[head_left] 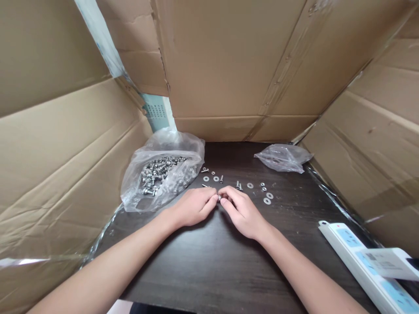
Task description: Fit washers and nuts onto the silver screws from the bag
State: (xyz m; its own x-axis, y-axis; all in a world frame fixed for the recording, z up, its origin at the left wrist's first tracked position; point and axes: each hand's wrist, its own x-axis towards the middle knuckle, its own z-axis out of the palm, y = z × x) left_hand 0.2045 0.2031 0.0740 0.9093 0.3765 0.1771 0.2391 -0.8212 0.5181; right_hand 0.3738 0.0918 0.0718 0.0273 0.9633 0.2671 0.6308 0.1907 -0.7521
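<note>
My left hand (198, 205) and my right hand (242, 212) meet over the middle of the dark table. Both are closed, thumbs against fingers, pinching a small shiny metal fastener (219, 198) between them. My fingers cover most of it, so I cannot tell whether it is a bolt, a nut or both. Just beyond the hands lie loose bolts (221, 179), flat washers (250, 186) and small nuts (263, 189). Left of them, a clear plastic bag (131, 192) lies open with a heap of bolts (157, 172) in it.
A second clear plastic bag (284, 157) lies at the back right of the table (196, 270). At the right edge runs a white power strip (347, 244) with a plug or adapter (389, 263) over it. Cardboard walls (229, 65) enclose the back and both sides.
</note>
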